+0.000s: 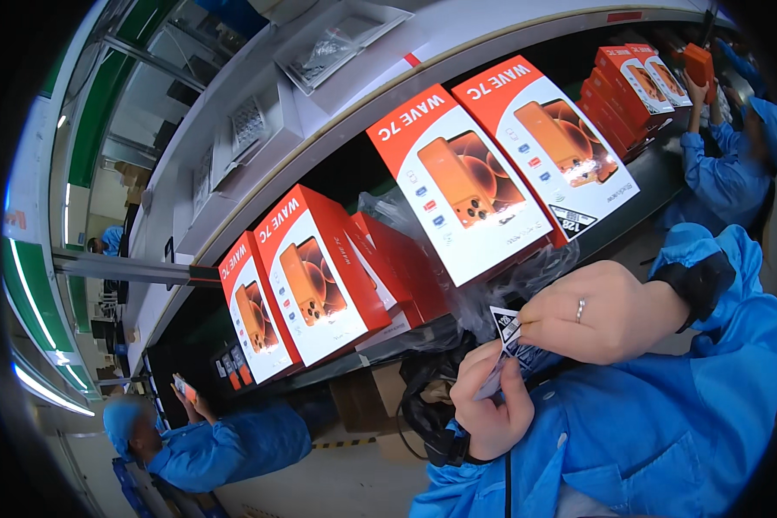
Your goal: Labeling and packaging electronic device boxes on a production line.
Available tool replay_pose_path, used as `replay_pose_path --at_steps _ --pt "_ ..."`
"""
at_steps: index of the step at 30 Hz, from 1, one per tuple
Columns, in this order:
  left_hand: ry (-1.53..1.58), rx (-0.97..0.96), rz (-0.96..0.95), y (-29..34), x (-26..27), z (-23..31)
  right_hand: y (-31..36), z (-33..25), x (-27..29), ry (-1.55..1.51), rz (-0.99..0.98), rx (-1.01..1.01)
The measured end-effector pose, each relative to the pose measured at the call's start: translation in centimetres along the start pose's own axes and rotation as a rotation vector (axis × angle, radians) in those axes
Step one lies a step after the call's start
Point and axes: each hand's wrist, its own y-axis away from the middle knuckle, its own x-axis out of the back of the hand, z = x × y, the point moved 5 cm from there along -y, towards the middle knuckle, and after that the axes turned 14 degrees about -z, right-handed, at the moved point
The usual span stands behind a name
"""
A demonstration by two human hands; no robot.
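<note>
Between my hands is a small sheet of black-and-white triangular stickers point(531, 356). My left hand point(492, 406) pinches this sheet from below, its fingers curled. My right hand point(591, 312), with a ring on one finger, has its thumb and fingertips closed on a triangular sticker point(505, 325) at the sheet's upper edge. Whether that sticker is fully off the sheet I cannot tell. Just beyond my hands lie two red-and-white phone boxes, a left one point(457, 198) and a right one point(548, 142). A similar triangular label point(573, 223) sits on a corner of the right box.
More phone boxes point(315, 281) stand to the left, others point(634, 82) at the far right. Clear plastic wrap point(518, 281) lies near my hands. Trays point(337, 47) line the shelf beyond. Co-workers in blue sit at left point(224, 449) and right point(725, 164).
</note>
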Motion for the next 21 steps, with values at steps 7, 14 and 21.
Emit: replay_pose_path --at_steps 7,14,21 --pt "0.048 0.116 0.174 0.2 2.9 -2.0 -3.2 -0.6 1.7 0.008 -0.252 0.013" --pt "0.045 0.067 0.144 0.5 3.9 -2.8 -7.2 7.9 2.2 -0.611 -0.472 -0.465" --pt "0.015 0.078 0.147 0.3 4.1 -3.1 -7.3 8.6 1.6 -0.677 -0.598 -0.509"
